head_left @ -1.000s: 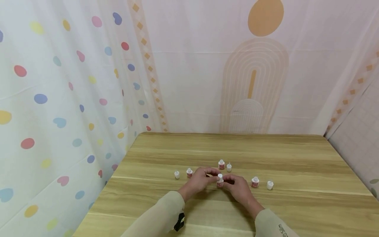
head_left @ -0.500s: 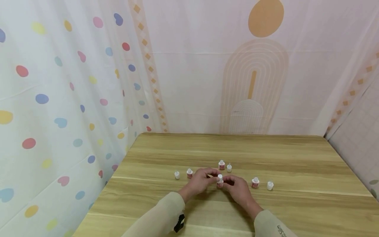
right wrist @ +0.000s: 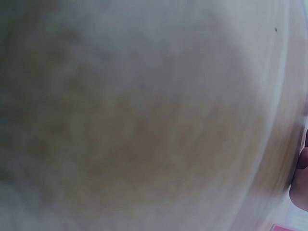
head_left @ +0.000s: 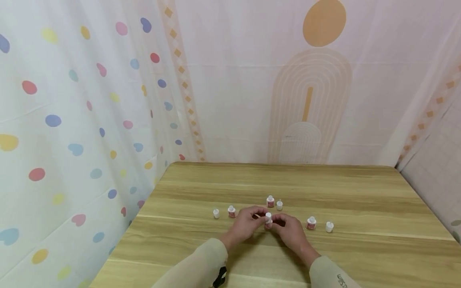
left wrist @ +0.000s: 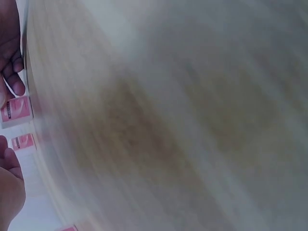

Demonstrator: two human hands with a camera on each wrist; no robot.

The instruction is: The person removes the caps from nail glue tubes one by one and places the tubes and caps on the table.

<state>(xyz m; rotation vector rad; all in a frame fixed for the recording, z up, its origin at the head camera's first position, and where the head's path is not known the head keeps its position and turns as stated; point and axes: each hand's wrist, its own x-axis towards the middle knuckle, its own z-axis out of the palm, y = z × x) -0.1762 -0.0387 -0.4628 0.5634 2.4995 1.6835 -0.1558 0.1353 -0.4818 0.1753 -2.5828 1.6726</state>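
Observation:
Over the middle of the table, a small white bottle with a pinkish-red label (head_left: 268,226) stands upright between both hands. My left hand (head_left: 245,225) pinches its white cap (head_left: 268,216) between thumb and forefinger. The fingers of my right hand (head_left: 291,232) grip the bottle's body from the right. In the left wrist view, the labelled bottle (left wrist: 17,110) sits at the left edge, just below the right hand's fingers (left wrist: 14,82). The right wrist view catches mostly blurred tabletop, with a bit of a hand (right wrist: 301,187) at its right edge.
Three similar uncapped bottles stand around the hands: left (head_left: 231,212), behind (head_left: 270,201) and right (head_left: 311,223). Beside each is an upturned white cap with a thin stem, at left (head_left: 216,214), back (head_left: 279,205) and right (head_left: 329,227). Curtains hang behind the wooden table (head_left: 360,192).
Both hands stay on the bottle and cap, with the left thumb and fingers shifting slightly at the cap. The whole view has drifted a little; the other bottles and caps stay put.

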